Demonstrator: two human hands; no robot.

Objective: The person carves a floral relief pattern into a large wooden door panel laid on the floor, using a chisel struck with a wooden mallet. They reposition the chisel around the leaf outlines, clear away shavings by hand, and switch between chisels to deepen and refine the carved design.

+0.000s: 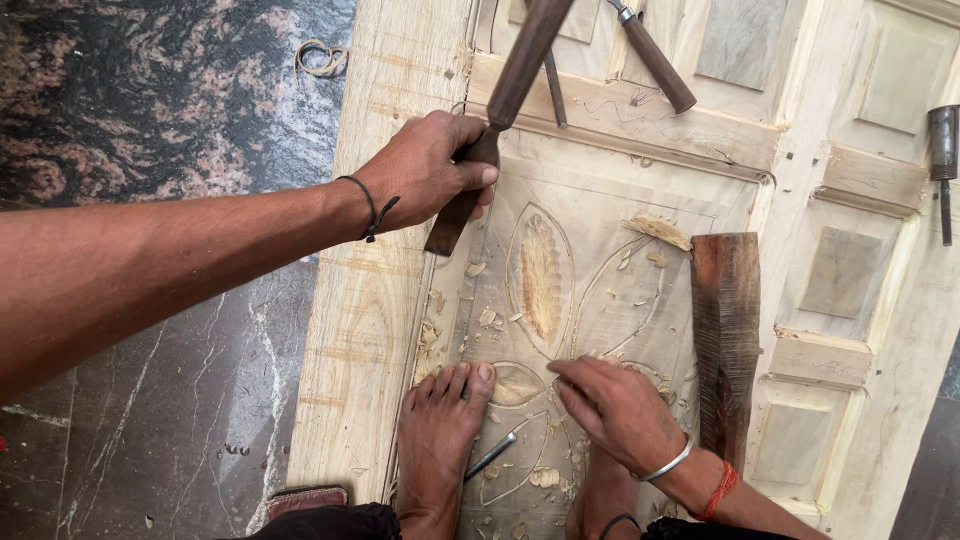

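My left hand [425,170] reaches in from the left and grips a dark wooden tool handle [505,95] that slants up past the top edge, so its head is hidden. My right hand [612,410], with a metal bangle and red thread at the wrist, lies flat with fingers extended on the pale carved door panel [600,200], beside a small carved leaf [517,383]. A large carved leaf [541,278] sits between my hands. My bare foot [440,440] rests on the panel, partly over a thin metal chisel [490,458].
A dark wooden block [725,340] lies right of the carving. Two chisels [655,60] lie at the top, and another tool [942,150] at the right edge. Wood chips litter the panel. Granite floor [150,100] with a rubber band [322,57] lies to the left.
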